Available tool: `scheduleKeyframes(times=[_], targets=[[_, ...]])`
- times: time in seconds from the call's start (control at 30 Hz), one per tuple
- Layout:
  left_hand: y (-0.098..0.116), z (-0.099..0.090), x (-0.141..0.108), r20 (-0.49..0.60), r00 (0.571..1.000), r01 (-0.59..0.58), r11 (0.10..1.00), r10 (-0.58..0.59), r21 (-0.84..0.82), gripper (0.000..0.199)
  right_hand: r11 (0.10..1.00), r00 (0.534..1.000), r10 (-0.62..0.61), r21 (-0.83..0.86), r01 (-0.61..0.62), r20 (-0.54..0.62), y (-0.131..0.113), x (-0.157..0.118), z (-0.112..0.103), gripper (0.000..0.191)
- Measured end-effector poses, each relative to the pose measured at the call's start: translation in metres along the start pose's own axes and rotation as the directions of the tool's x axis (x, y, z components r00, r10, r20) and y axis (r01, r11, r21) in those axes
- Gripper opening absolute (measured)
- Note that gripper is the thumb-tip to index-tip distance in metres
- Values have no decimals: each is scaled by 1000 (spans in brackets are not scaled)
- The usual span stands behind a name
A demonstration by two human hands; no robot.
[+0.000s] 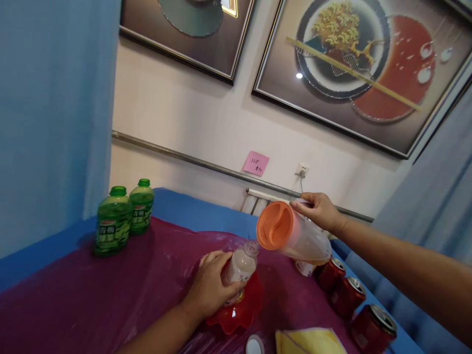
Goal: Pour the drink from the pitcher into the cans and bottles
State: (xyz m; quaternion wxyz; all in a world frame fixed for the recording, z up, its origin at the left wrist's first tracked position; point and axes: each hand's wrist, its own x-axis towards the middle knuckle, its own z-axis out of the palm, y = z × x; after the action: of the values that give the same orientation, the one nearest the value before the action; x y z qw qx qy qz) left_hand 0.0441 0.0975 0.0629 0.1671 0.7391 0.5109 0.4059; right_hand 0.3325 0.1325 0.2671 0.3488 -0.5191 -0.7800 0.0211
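Observation:
My left hand [210, 285] is wrapped round a small clear bottle [242, 265] with a pale label and an uncapped mouth. The bottle stands over a red scalloped dish [250, 307]. My right hand [319, 209] grips a translucent pitcher [308, 241] near its top. The pitcher is tilted to the left, and its orange lid [275, 225] is close to the bottle's mouth. A little amber liquid lies along the pitcher's lower side. I cannot make out any stream between the two.
Two green bottles [112, 223] stand at the left on the purple-covered table [147, 290]. Red cans [348, 295] line the right edge. A white cap [254, 345] and a yellow cloth [309, 341] lie in front. A metal rail [184, 157] crosses the wall behind.

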Motion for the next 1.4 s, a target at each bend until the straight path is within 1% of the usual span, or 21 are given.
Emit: scheduleKeyframes(times=[0.67,0.87,1.03,1.4], targets=[[0,1,-1,-27,999,-24,999,23,-40,62,998,999,-35,-52,36,20,-10,2,-1,63],[1,0,-1,-2,1000,-13,999,13,-46,62,999,999,-29,-41,29,16,-11,4,-2,62],[-1,1,-1,-25,1000,-7,998,5,-57,62,999,999,-32,-38,32,13,-11,4,-2,64],[0,0,-1,-17,1000,-26,999,25,-32,60,999,1000,-25,-34,25,8,-12,1,-3,63]])
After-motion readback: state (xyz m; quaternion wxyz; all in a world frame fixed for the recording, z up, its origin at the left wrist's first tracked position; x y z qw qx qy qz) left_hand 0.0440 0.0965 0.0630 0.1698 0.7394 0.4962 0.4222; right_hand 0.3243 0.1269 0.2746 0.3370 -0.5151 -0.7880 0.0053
